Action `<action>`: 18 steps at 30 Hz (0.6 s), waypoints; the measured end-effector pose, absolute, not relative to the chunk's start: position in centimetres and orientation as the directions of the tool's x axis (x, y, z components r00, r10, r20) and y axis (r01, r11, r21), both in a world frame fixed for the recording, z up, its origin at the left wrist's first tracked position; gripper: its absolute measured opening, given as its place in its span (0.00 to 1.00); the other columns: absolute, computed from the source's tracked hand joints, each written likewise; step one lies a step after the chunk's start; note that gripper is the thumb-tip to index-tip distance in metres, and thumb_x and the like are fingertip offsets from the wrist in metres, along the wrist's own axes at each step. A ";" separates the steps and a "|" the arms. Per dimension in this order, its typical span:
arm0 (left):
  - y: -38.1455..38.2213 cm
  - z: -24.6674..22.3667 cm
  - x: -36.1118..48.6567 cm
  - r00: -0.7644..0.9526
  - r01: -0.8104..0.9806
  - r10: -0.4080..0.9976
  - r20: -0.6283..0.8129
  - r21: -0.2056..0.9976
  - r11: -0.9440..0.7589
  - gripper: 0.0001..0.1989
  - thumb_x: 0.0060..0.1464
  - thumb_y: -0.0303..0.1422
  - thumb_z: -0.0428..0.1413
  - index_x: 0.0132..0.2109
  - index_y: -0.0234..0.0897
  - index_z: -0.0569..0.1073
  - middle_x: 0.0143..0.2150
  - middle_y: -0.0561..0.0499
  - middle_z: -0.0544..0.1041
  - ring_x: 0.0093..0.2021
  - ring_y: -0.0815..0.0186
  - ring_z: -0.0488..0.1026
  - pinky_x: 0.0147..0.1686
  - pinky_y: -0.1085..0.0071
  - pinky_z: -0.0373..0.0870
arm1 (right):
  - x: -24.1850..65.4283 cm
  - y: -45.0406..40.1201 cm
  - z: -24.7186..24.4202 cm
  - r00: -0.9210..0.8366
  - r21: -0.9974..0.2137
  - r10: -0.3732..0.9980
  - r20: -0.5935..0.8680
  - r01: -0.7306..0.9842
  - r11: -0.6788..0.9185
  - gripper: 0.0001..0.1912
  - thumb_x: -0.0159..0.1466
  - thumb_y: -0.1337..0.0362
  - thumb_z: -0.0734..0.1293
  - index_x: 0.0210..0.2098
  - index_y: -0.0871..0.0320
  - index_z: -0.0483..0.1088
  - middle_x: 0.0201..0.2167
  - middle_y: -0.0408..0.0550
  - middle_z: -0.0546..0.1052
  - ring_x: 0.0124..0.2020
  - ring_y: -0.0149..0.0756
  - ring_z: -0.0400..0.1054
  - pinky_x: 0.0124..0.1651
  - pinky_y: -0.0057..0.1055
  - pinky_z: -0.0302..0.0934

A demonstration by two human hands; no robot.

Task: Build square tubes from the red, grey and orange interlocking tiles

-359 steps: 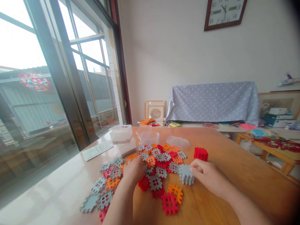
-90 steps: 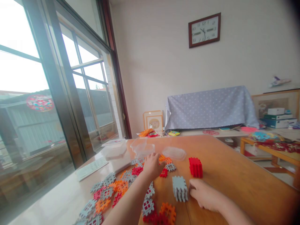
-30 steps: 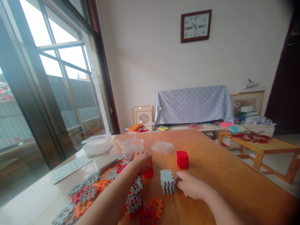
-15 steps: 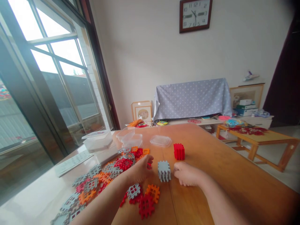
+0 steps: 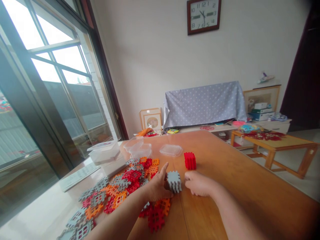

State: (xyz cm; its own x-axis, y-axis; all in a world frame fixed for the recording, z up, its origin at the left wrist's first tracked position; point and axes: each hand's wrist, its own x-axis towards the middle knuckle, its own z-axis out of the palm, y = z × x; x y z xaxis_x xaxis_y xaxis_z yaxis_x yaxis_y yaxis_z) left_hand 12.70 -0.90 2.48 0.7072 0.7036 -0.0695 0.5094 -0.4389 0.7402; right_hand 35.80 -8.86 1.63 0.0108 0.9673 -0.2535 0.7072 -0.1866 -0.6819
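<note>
A stack of grey interlocking plastic tiles (image 5: 174,181) stands on the wooden table between my two hands. My left hand (image 5: 158,186) is at its left side, thumb raised and fingers apart, close against the stack; whether it touches is hard to tell. On the other side, a small gap from the stack, my right hand (image 5: 200,183) rests with fingers curled in; their inside is hidden. Behind them is a stack of red tiles (image 5: 190,161). Loose red tiles (image 5: 156,218) and an orange tile (image 5: 163,206) lie below my left hand, partly covered by it.
A spread pile of grey, red and orange tiles (image 5: 120,181) covers the left of the table (image 5: 225,186). Clear plastic containers (image 5: 140,150), a clear lid (image 5: 171,150), a white lidded box (image 5: 104,151) and a printed sheet (image 5: 78,176) lie behind and left.
My left hand has moved right from over the loose tiles to the grey stack's side, its thumb now raised. My right hand has stayed nearly in place. The view has shifted slightly.
</note>
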 end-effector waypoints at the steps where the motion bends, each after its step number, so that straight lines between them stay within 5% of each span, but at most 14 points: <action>1: -0.8 2.4 12.8 0.712 0.506 0.698 -0.075 0.744 -0.436 0.68 0.37 0.29 0.70 0.75 0.39 0.32 0.37 0.52 0.75 0.41 0.60 0.74 0.50 0.59 0.69 | 35.8 -8.8 1.6 0.011 -0.681 0.969 -0.245 0.710 -0.180 0.03 0.62 0.64 0.62 0.32 0.55 0.64 0.19 0.40 0.71 0.19 0.29 0.63 0.26 0.24 0.49; 18: 0.3 0.5 13.4 0.720 0.331 0.693 -0.012 0.885 -0.328 0.65 0.38 0.27 0.69 0.74 0.41 0.36 0.32 0.58 0.69 0.33 0.67 0.69 0.43 0.64 0.68 | 35.9 -8.7 2.2 0.084 -0.670 0.994 -0.064 0.735 -0.105 0.04 0.61 0.66 0.62 0.32 0.56 0.69 0.22 0.40 0.72 0.24 0.30 0.62 0.28 0.26 0.45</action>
State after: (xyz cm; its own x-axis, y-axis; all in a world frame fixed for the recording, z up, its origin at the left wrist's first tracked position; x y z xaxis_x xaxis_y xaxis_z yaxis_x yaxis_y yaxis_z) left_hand 13.36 0.28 0.55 0.7204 0.6935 -0.0125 0.3307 -0.3276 0.8851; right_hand 35.88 -8.69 2.21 0.0837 0.9944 -0.0642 0.7349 -0.1051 -0.6700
